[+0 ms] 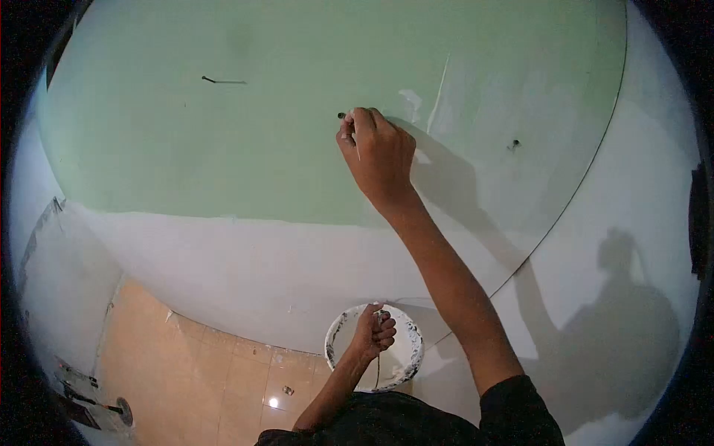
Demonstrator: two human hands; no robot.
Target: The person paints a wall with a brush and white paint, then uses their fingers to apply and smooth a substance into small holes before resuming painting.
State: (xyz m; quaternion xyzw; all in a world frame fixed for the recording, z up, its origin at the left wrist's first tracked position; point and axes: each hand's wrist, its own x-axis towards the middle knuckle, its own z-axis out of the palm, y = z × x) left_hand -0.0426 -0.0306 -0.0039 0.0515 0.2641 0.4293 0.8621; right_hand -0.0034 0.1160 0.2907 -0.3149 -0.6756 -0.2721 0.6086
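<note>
My right hand is raised to the green-painted wall, its fingers pinched together. A small dark nail or hole shows just beside the fingertips. A thin pale edge shows at the fingers, but I cannot make out what they hold. Lower down, my left hand is closed around the thin wire handle of a white bucket. The bucket's rim is spotted with dark marks, and pale, whitish contents show inside it.
A bent nail sticks out of the wall at upper left, another nail at right. Whitish patches cover part of the green. Below are a white wall band and orange floor tiles. A dark disc-shaped object stands at lower left.
</note>
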